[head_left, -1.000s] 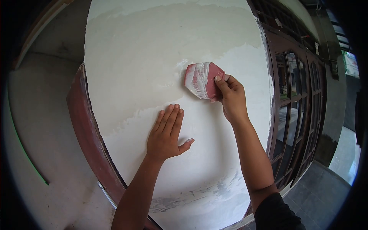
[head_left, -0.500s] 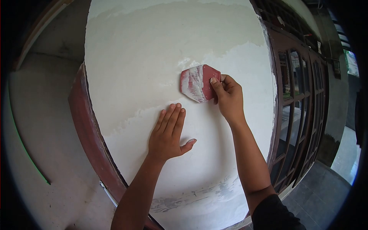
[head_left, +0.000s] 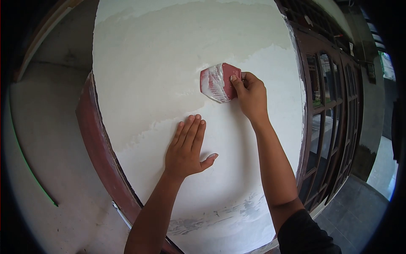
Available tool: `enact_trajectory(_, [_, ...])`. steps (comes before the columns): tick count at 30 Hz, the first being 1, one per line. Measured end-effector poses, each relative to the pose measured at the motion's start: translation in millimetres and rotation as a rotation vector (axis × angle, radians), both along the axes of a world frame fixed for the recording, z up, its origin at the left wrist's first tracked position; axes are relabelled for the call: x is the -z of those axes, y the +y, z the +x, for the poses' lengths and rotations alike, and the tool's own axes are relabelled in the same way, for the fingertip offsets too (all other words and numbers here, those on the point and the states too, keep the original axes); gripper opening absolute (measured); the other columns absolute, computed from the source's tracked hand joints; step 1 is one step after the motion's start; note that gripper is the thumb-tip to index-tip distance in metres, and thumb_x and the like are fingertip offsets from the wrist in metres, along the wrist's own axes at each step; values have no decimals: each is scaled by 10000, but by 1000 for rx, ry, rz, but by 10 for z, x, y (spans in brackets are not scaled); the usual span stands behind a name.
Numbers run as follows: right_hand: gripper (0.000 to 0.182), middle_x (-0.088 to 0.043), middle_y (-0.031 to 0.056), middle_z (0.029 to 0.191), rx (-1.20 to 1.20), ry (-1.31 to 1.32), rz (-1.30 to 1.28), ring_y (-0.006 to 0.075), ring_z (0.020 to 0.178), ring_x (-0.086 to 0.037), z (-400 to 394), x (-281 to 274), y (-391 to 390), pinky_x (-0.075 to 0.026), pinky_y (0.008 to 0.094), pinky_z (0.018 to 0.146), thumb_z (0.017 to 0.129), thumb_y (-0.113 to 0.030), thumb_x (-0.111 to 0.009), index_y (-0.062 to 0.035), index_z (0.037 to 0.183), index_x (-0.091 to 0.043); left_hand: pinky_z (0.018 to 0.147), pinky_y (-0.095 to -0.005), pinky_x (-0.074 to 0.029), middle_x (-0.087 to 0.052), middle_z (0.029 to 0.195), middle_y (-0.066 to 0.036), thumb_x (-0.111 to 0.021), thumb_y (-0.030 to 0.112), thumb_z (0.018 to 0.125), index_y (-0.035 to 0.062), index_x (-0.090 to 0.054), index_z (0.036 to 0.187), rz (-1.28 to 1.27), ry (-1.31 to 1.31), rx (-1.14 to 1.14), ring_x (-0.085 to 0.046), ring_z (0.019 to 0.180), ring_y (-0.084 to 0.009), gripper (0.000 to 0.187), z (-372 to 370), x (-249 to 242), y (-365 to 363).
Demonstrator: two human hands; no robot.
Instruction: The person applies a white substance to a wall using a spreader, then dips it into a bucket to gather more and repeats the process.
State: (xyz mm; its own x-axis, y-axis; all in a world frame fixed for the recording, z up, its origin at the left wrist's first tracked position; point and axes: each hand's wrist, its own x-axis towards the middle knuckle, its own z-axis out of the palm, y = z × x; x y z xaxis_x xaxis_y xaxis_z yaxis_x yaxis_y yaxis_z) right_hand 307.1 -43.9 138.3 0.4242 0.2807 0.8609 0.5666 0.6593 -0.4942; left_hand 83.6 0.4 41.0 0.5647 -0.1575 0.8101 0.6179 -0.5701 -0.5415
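My right hand (head_left: pixel 252 95) grips a red, many-sided flat scraper (head_left: pixel 230 80) by its right edge, thumb on its face. White paste (head_left: pixel 213 82) coats the scraper's left half. The tool is at the upper middle of a wall panel (head_left: pixel 169 55), whose upper part is greyish and lower part whiter, with a ragged border between. Below and left of the scraper, my left hand (head_left: pixel 185 148) lies flat on the whiter part, fingers up, thumb out to the right, holding nothing.
Dark wooden doors with glass panes (head_left: pixel 327 122) stand to the right, above grey floor tiles (head_left: pixel 349 216). A reddish-brown board (head_left: pixel 99 131) edges the panel's left side. Farther left, a thin green line (head_left: pixel 29 167) curves down a pale surface.
My right hand has moved the scraper slightly upward over the panel. My left hand has stayed nearly in place.
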Motion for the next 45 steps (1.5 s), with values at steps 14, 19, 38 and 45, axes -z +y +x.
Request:
enact_trajectory(14, [321, -708, 125, 774, -2, -20, 71, 165, 628, -605, 155, -188, 102, -491, 353, 628, 991, -278, -648, 39, 1001, -698, 1224, -518, -270, -436, 1549, -224, -673, 493, 854, -61, -452, 1466, 2, 4, -15, -359, 1492, -351, 855, 2, 12, -9])
enact_trajectory(19, [286, -667, 31, 741, -281, 173, 142, 84, 544, -516, 571, 13, 29, -406, 259, 510, 1018, -236, -623, 40, 983, -690, 1221, -524, -274, -441, 1545, -227, -652, 513, 866, -64, -454, 1464, -16, 15, -22, -366, 1488, -356, 853, 11, 4, -12])
enact_trajectory(38, [282, -676, 77, 708, -317, -176, 51, 140, 551, -551, -340, -136, -32, -460, 322, 548, 993, -242, -646, 35, 1022, -687, 1193, -507, -331, -526, 1465, -197, -628, 567, 867, -42, -505, 1429, 34, 44, -2, -455, 1422, -340, 838, -10, 13, 3])
enact_trajectory(45, [275, -703, 90, 756, -154, 11, 68, 135, 641, -616, 315, 13, 117, -482, 305, 611, 1003, -224, -637, 43, 1029, -697, 1133, -493, -414, -629, 1297, -178, -609, 594, 879, -24, -604, 1321, 81, 59, 37, -569, 1290, -328, 759, -14, -4, -12])
